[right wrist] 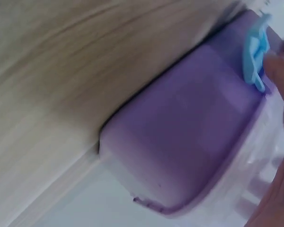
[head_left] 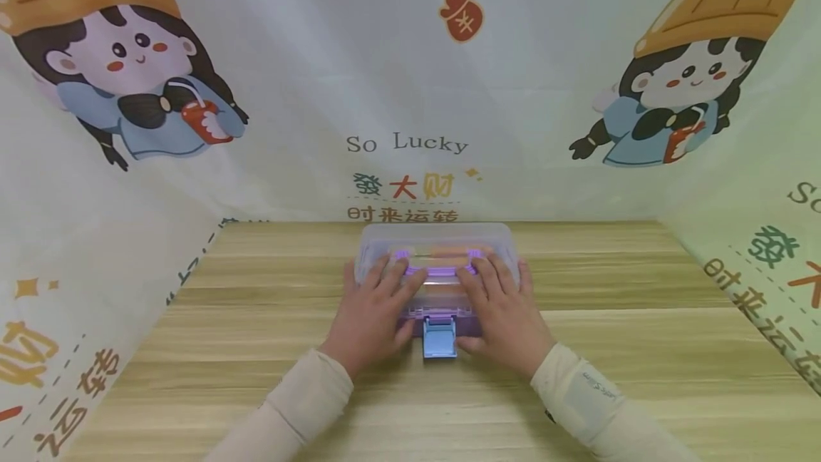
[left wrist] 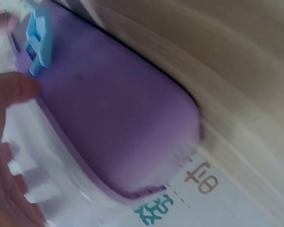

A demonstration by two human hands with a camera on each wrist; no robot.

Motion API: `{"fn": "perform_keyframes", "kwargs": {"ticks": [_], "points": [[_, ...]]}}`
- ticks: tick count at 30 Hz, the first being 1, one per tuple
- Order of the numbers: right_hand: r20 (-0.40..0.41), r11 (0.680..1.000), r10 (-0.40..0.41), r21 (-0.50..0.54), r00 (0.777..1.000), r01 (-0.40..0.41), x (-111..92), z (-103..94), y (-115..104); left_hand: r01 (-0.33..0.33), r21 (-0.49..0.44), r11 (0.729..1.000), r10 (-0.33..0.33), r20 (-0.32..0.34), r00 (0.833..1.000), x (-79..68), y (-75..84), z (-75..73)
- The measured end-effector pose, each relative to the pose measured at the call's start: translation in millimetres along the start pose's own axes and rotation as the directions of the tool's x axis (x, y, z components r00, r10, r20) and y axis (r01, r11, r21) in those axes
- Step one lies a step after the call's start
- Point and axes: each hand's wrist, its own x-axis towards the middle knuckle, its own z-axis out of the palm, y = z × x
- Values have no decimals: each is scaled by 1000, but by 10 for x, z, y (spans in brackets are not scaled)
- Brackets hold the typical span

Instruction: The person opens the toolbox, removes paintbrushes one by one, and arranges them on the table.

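A plastic storage box (head_left: 442, 301) with a see-through lid and a purple base stands on the table. Orange and pale items show through the lid, and a purple carry handle (head_left: 440, 271) lies flat on top. My left hand (head_left: 378, 312) rests on the left half of the lid, fingers spread, thumb at the front rim. Mirroring it, my right hand (head_left: 503, 309) lies over the right half, its thumb close beside the blue latch (head_left: 440, 339). In both wrist views the latch (left wrist: 39, 38) sticks out from the purple front wall (right wrist: 180, 127).
The box stands toward the back of a wood-grain table (head_left: 269, 284). A printed white cloth (head_left: 308, 55) with cartoon figures and lettering hangs behind the table and along both sides.
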Motion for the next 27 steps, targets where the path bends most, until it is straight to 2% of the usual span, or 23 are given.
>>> {"fn": "perform_keyframes", "kwargs": {"ticks": [4, 7, 12, 19, 27], "points": [[-6, 996, 37, 81, 999, -36, 6, -77, 32, 61, -34, 998, -61, -5, 998, -20, 32, -9], [-17, 991, 47, 129, 999, -45, -10, -113, 57, 70, -76, 995, -72, -20, 997, -31, 20, -1], [-77, 989, 3, 146, 997, 8, -30, -117, 72, 32, -129, 991, -41, -74, 996, -66, -23, 7], [-201, 986, -60, 138, 978, 89, -45, -148, 56, -19, -133, 991, -3, -165, 986, -89, -62, -12], [-258, 988, -88, 104, 962, 118, -14, -204, 63, -45, -131, 990, 15, -221, 975, -48, -67, -67]]}}
